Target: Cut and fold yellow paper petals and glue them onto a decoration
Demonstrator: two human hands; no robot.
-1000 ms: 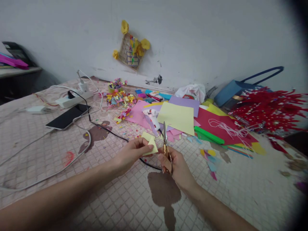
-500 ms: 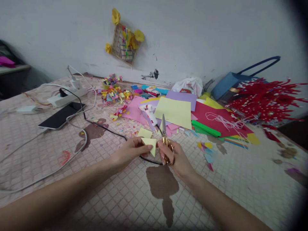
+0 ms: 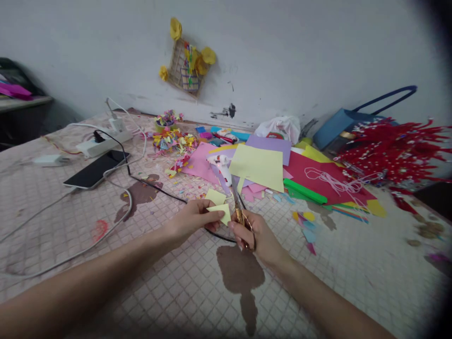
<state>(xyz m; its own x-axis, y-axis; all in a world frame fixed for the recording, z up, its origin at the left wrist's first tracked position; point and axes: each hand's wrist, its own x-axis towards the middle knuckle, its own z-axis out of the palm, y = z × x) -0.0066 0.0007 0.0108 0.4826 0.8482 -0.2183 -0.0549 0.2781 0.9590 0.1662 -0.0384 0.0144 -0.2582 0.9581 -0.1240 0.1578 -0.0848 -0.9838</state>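
My left hand [image 3: 197, 217] pinches a small folded piece of pale yellow paper [image 3: 221, 213], its pointed end toward the right. My right hand [image 3: 254, 235] is closed around the gold handles of a pair of scissors [image 3: 238, 212], whose blades point away from me and look nearly closed. The fingertips of both hands are close together at the paper's edge. Another pale yellow paper piece [image 3: 215, 196] lies just beyond my left fingers. Past the blades, a white glue gun [image 3: 221, 168] rests on coloured sheets.
A large pale yellow sheet [image 3: 259, 165] and a green stick [image 3: 305, 191] lie beyond my right hand. Paper scraps [image 3: 173, 139] are heaped at the back. A phone [image 3: 96, 169], a power strip [image 3: 102, 144] and cables are to the left. Red tinsel-like stems [image 3: 395, 148] stand right.
The scissors have tilted leftward, their tip lower and nearer the glue gun. The folded paper has turned slightly in my left hand. The whole view has shifted a little.
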